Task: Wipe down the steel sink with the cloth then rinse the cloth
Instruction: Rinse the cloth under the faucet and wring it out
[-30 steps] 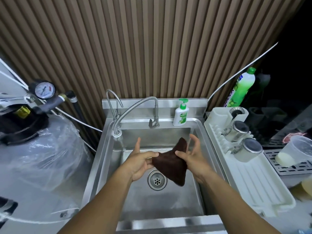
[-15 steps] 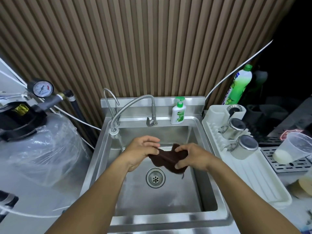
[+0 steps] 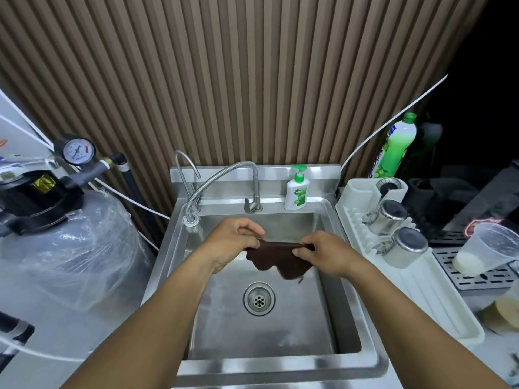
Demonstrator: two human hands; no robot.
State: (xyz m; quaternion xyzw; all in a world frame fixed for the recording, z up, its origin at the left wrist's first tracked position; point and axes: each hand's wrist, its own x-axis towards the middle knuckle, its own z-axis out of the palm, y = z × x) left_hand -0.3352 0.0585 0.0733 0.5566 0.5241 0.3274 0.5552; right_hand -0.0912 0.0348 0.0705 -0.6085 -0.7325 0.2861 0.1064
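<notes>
Head view shows the brown cloth (image 3: 280, 258) stretched taut in the air just beyond the drain (image 3: 259, 298) of the steel sink (image 3: 269, 366), its lower edge sagging toward the drain. The left hand (image 3: 233, 242) pinches one top corner between thumb and curled fingers, and the right hand (image 3: 323, 252) pinches the other likewise. To wipe well, it seems best to fold the cloth into one palm, press it flat beside the drain, and stroke outward from the drain in overlapping passes.
</notes>
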